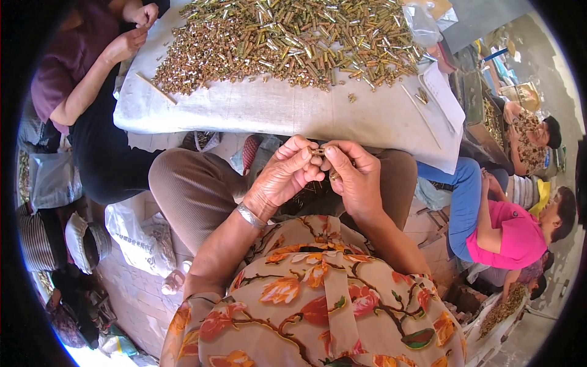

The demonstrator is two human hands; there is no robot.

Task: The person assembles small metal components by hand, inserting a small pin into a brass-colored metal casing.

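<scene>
My left hand (282, 172) and my right hand (354, 175) meet above my lap, just off the near edge of the table. Between the thumbs and forefingers of both is a small brass-coloured metal piece (317, 152); its exact kind is too small to make out. Curled into my right fingers are more brass-coloured bits, mostly hidden. On the table ahead lies a wide heap of small gold and copper-coloured metal tubes (306, 46), with shorter ring-like pieces (202, 58) gathered toward the left.
A pale cloth (232, 113) covers the table. Thin sticks (156, 88) lie at its left and right sides, near a white paper sheet (441, 95). A co-worker's hands (131, 40) work at the far left. Other people sit at the right. A white plastic bag (137, 238) stands on the floor.
</scene>
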